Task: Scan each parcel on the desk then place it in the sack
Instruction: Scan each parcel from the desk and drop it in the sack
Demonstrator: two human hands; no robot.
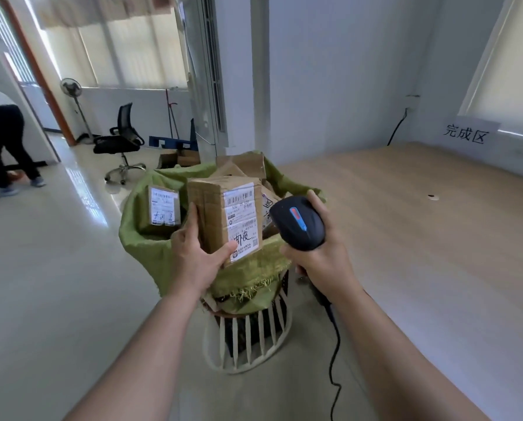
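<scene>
My left hand (196,253) grips a brown cardboard parcel (216,208) with a white shipping label facing me, held upright just above the front of the green woven sack (132,214). My right hand (321,253) holds a black barcode scanner (296,223) with a blue and red button, just right of the parcel. The sack sits in a white slatted basket (248,338) and holds several other cardboard parcels, one with a label (164,209) at its left side.
A wooden desk (421,223) stretches to the right, with a paper sign (466,133) on the wall behind. The scanner's black cable (334,360) hangs to the floor. An office chair (122,141), a fan and a person bending over stand at the far left.
</scene>
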